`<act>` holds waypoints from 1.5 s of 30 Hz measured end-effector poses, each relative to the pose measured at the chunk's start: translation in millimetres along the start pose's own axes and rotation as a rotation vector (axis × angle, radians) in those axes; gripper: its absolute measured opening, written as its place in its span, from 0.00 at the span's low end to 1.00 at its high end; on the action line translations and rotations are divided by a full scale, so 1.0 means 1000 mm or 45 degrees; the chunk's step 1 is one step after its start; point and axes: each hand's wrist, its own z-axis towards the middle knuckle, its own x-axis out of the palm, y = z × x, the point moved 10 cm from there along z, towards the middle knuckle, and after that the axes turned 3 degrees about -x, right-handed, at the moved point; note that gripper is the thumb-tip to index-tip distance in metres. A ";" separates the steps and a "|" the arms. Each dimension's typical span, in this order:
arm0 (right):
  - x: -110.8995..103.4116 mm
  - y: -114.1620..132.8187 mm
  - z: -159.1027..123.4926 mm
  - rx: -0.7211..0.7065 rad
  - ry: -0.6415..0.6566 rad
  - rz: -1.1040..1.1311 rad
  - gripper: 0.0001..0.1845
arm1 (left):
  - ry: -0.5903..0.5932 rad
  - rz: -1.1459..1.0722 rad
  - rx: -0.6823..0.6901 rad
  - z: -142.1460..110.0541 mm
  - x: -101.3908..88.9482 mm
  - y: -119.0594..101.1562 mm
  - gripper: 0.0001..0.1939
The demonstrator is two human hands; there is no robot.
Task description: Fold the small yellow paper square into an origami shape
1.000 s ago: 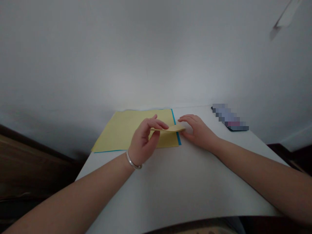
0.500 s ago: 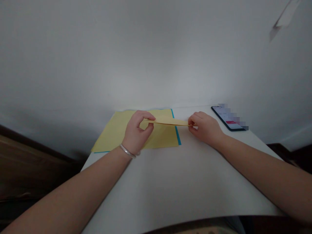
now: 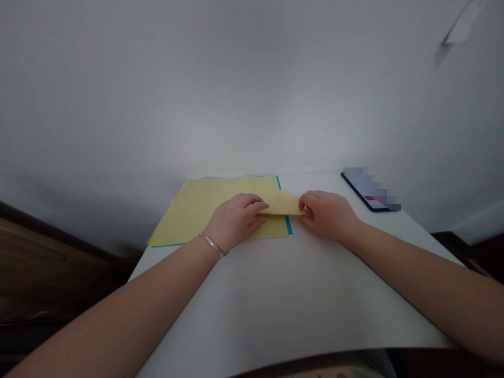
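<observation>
Compared with the frame half a second ago, the left hand (image 3: 232,220) has shifted rightward and lower, and the right hand (image 3: 328,212) has come slightly inward. The gap between them is narrower. The small folded piece of pale yellow paper (image 3: 284,203) now shows more of its upper face, with a peaked far outline; its near edge runs nearly level.

Edges: the paper lies between the two hands, over the right margin of the large yellow rectangular sheets (image 3: 212,205), whose blue border (image 3: 289,226) projects at that side. Contact with the sheets below cannot be determined. The smooth white tabletop (image 3: 283,289) extends from the hands to its curved near edge. A strip of it separates the right hand from the dark-edged rectangular phone (image 3: 364,189), at far right near the pale wall (image 3: 236,105).

Pose: left hand partly closed, fingers over the paper's left end, thumb beneath; silver metal bangle (image 3: 213,245) at the wrist. Right hand more tightly curled, its thumb and fingers pinching the right end. Both forearms reach forward and converge from the lower corners.
</observation>
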 end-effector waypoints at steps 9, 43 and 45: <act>-0.013 0.036 -0.009 -0.450 -0.173 0.317 0.06 | 0.146 -0.025 -0.003 -0.001 0.016 -0.001 0.12; -0.021 -0.003 -0.004 0.052 -0.397 0.889 0.17 | -0.096 -0.055 -0.047 0.005 -0.011 -0.004 0.08; -0.029 0.000 -0.006 -0.025 -0.463 0.725 0.15 | -0.213 -0.136 -0.165 0.002 -0.019 0.007 0.08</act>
